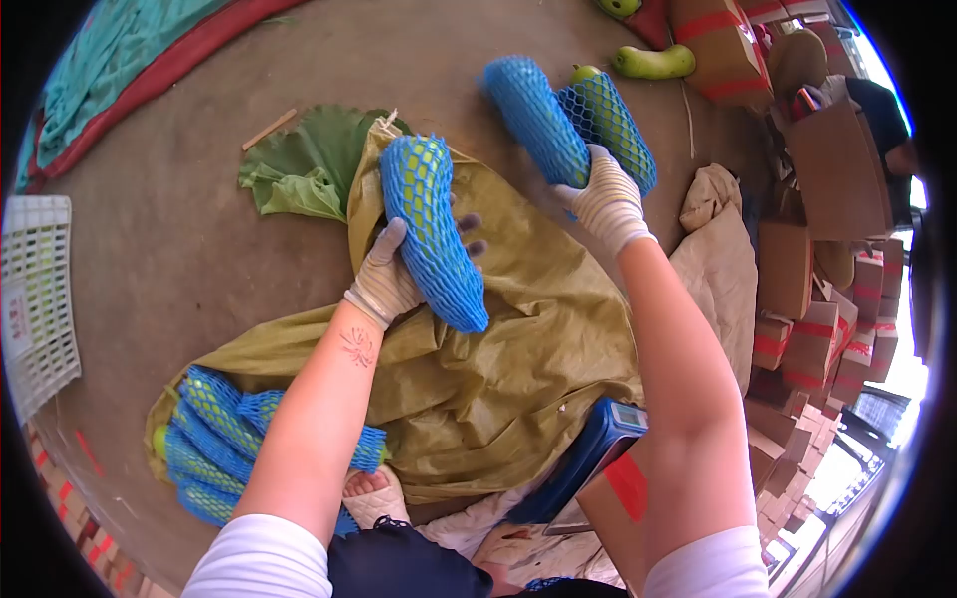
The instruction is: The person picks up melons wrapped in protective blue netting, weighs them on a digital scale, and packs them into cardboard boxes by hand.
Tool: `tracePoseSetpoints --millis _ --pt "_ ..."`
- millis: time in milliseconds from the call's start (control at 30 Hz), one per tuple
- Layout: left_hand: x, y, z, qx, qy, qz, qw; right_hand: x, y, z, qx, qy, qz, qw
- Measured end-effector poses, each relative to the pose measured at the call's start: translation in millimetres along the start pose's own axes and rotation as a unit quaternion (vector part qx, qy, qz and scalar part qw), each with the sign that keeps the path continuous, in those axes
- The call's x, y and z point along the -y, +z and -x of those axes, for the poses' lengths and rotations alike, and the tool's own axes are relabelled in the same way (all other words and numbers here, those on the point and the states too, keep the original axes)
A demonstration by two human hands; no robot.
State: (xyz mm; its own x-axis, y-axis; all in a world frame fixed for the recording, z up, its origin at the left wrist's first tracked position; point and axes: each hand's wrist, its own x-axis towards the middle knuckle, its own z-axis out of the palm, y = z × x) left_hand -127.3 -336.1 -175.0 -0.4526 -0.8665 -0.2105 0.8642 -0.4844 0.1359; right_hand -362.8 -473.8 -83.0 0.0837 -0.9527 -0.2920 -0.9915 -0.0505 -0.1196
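Note:
My left hand point(389, 274), in a striped glove with grey fingertips, holds a green gourd in a blue foam net point(434, 229) above an olive cloth sack point(478, 389). My right hand point(603, 199), gloved the same way, grips the lower end of a blue foam net point(538, 120) that looks slightly blurred. Right beside that net lies another netted green gourd point(616, 130). Several netted gourds point(214, 439) are piled at the lower left, partly behind my left forearm.
A green leaf point(309, 164) lies behind the sack. A white crate point(40, 299) stands at the left. A bare gourd point(653, 63), cardboard boxes point(842, 179) and a person point(882, 130) are at the right. A blue scale point(588, 448) sits near my right forearm.

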Motion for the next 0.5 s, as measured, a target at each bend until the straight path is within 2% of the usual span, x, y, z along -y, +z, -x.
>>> tracePoseSetpoints --millis 33,67,100,167,200,233,300,333,367,433,467,500 --pt "0.8 -1.5 1.8 -0.003 0.005 0.006 1.0 1.1 0.1 5.4 0.005 -0.005 0.004 1.0" --pt "-0.5 -0.5 3.3 0.015 0.008 0.02 1.0 1.6 0.8 14.3 0.075 0.023 -0.281 0.956" --pt "-1.5 1.6 2.7 0.037 0.007 0.034 0.999 0.4 -0.2 27.3 0.136 0.054 -0.541 0.828" --pt "-1.8 6.0 3.7 0.077 0.002 0.073 0.994 32.6 2.4 87.0 0.094 0.037 -0.618 0.78" --pt "-2.2 6.9 2.4 0.115 0.0 0.106 0.988 46.4 11.4 110.3 0.089 0.047 -0.633 0.767" --pt "1.0 5.0 0.6 0.115 0.0 0.108 0.987 58.8 20.9 129.9 0.085 0.059 -0.65 0.753" --pt "7.0 -1.0 -1.3 -0.046 0.191 0.094 0.976 76.4 34.8 152.6 0.11 0.076 -0.656 0.743" --pt "5.5 -2.6 -1.9 -0.085 0.244 0.028 0.966 80.8 38.7 158.3 0.104 0.059 -0.579 0.806" --pt "4.6 1.1 -0.5 -0.089 0.243 0.03 0.965 77.1 41.1 155.7 0.107 0.062 -0.578 0.806" --pt "2.4 9.4 0.0 -0.097 0.214 0.039 0.971 61.1 41.7 139.8 0.156 -0.03 -0.524 0.837" --pt "2.6 7.6 -2.6 -0.098 0.212 0.039 0.972 43.9 33.2 126.1 0.145 -0.007 -0.499 0.854" --pt "2.1 3.2 -6.1 -0.092 0.196 0.049 0.975 23.1 23.7 102.4 -0.031 -0.115 -0.349 0.93"
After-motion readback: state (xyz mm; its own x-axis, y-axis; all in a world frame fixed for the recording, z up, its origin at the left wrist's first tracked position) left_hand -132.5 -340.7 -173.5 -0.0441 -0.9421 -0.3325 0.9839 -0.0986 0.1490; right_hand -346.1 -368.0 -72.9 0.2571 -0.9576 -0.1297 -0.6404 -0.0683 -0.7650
